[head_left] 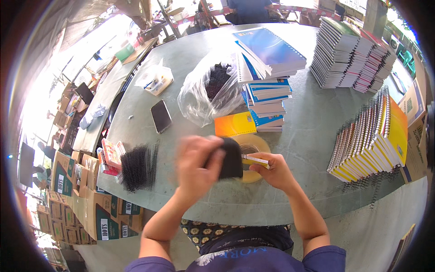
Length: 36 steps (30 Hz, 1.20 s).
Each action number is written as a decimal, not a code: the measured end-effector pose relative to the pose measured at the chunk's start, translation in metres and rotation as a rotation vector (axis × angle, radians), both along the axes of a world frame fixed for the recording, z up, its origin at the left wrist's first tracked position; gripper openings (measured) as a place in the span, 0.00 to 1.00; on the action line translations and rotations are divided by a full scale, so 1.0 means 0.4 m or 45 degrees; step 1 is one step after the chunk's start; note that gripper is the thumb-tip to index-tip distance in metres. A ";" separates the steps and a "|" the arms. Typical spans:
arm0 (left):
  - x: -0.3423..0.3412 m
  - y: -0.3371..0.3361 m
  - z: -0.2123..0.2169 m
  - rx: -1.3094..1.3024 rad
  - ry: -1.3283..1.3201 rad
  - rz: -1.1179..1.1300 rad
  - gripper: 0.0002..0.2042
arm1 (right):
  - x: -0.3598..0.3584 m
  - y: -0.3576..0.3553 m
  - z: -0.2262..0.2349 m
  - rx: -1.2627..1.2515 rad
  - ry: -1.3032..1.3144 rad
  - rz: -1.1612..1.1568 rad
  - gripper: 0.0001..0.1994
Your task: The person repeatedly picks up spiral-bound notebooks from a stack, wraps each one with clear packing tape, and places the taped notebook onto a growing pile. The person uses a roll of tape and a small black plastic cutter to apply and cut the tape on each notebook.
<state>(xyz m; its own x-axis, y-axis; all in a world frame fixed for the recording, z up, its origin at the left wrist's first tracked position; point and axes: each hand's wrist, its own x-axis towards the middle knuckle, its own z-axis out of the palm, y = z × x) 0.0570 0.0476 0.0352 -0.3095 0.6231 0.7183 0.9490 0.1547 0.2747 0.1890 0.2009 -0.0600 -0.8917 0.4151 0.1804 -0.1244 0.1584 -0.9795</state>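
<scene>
My left hand (197, 161), smeared by motion, is closed on a dark, flat, round-cornered piece (232, 158) whose kind I cannot make out. Facing it, my right hand (275, 171) pinches a thin, pale-edged item (254, 159), perhaps a small notebook seen edge-on; its far end meets the dark piece. Below both hands a big roll of clear tape (259, 141) lies on the grey table (213, 199). Just beyond is a small orange-and-yellow spiral-holed notebook (235, 124), against a stack of blue notebooks (276, 50).
Black binding coils (138, 167) stand at the left, near a phone (161, 116) and a plastic tub (156, 80). A clear bag (192, 97) holds more coils. Spiral-bound stacks (340, 54) and yellow notebooks (389, 131) occupy the right. Cartons (93, 213) sit beside the table.
</scene>
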 end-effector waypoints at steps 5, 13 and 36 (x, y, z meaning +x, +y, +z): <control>0.008 0.020 0.000 0.220 -0.412 -0.021 0.13 | 0.006 0.004 0.007 0.049 0.043 -0.006 0.16; 0.014 0.061 0.013 0.067 -0.420 -0.081 0.12 | 0.008 0.011 0.007 0.079 -0.132 0.054 0.15; 0.026 0.140 -0.062 -0.521 -0.186 -0.668 0.14 | 0.029 0.017 -0.029 0.232 -0.109 -0.262 0.08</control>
